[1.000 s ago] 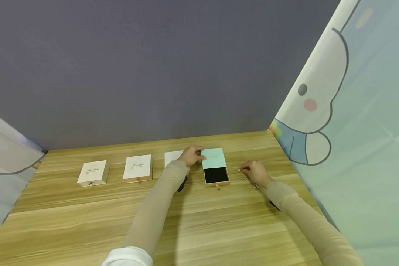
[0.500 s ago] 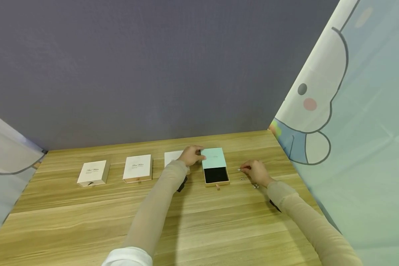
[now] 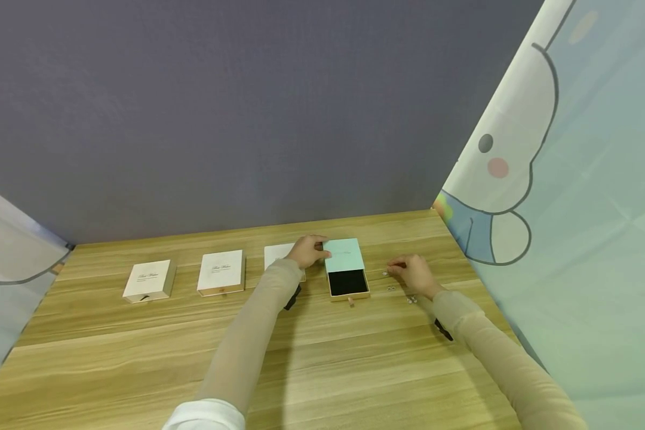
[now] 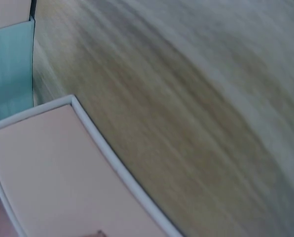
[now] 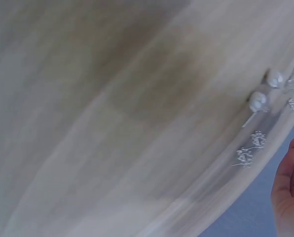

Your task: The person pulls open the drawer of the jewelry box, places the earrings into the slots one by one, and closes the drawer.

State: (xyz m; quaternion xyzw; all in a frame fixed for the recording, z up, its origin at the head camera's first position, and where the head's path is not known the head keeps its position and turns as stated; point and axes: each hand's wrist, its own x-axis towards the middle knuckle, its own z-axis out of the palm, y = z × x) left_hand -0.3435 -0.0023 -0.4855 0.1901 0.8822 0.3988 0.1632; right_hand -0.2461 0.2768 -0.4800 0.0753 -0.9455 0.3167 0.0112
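Observation:
In the head view a teal drawer-style jewelry box [image 3: 343, 255] stands with its black-lined drawer [image 3: 347, 283] pulled out toward me. My left hand [image 3: 307, 252] holds its left side, thumb and forefinger at the edge and back corner. To the right my right hand [image 3: 412, 275] is low over the table, fingertips drawn together beside a small earring [image 3: 384, 273]; whether they pinch anything is hidden. More small earrings [image 3: 391, 288] lie nearby. The right wrist view shows pearl earrings [image 5: 258, 101], sparkly branch-shaped earrings [image 5: 244, 156] and the relaxed-looking right hand [image 5: 290, 190] at the edge.
Left of the teal box is a white box [image 3: 275, 253], partly covered by my left arm. Farther left stand a second white box [image 3: 221, 272] and a cream box [image 3: 146, 279]. Behind the wooden table [image 3: 355, 370] rises a grey wall [image 3: 258, 119].
My right fingertips have lifted slightly away from the small earring. The left hand stays on the teal box, and the view has shifted a little.

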